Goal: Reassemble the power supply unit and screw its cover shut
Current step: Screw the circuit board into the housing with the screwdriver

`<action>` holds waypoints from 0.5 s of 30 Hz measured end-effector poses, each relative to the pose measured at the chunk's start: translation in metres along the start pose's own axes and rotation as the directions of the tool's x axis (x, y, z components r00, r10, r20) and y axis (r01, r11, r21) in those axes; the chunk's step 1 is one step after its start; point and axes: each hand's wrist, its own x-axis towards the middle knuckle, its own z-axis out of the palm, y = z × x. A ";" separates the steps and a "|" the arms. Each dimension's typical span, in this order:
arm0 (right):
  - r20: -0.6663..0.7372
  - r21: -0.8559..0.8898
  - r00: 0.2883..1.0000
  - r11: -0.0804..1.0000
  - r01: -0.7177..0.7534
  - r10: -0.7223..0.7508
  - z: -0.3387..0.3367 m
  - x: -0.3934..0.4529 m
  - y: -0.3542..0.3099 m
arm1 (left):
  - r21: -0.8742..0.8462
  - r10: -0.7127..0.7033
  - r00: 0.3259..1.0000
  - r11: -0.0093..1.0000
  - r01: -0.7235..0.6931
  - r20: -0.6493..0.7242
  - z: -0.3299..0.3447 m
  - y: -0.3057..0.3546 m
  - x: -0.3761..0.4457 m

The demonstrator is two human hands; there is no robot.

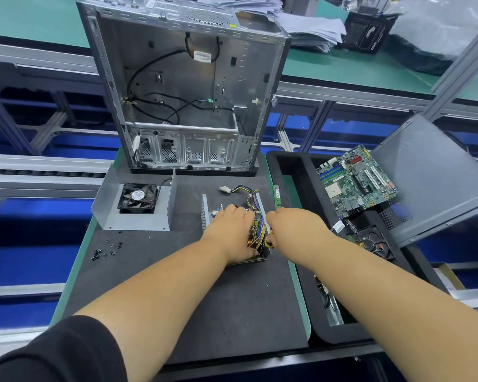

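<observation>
A: Where is the power supply?
B: Middle of the black mat, open, its wires running off toward twelve o'clock.
A: The left hand?
B: Laid flat over the open unit, fingers fairly straight, pressing down on its insides, gripping nothing.
A: The right hand?
B: At the unit's three o'clock edge, touching the wire bundle. Its fingers are hidden behind the hand; I cannot tell whether they hold anything.
A: The cover?
B: At nine o'clock of the unit, well apart, lying open with its fan showing. Loose screws lie near the cover's six o'clock side. The empty computer case stands at twelve o'clock.
</observation>
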 end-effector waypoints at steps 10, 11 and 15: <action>-0.181 0.172 0.973 0.979 -0.108 0.140 -0.035 0.003 0.031 | -0.513 -0.128 0.975 0.858 0.018 -0.181 -0.034 -0.021 -0.020; -0.197 0.190 0.967 0.974 -0.125 0.163 -0.039 0.006 0.033 | -0.547 -0.173 0.963 0.837 0.033 -0.205 -0.038 -0.028 -0.025; -0.296 0.309 0.920 0.937 -0.162 0.257 -0.051 0.020 0.026 | -0.689 -0.343 0.903 0.720 0.076 -0.259 -0.051 -0.058 -0.053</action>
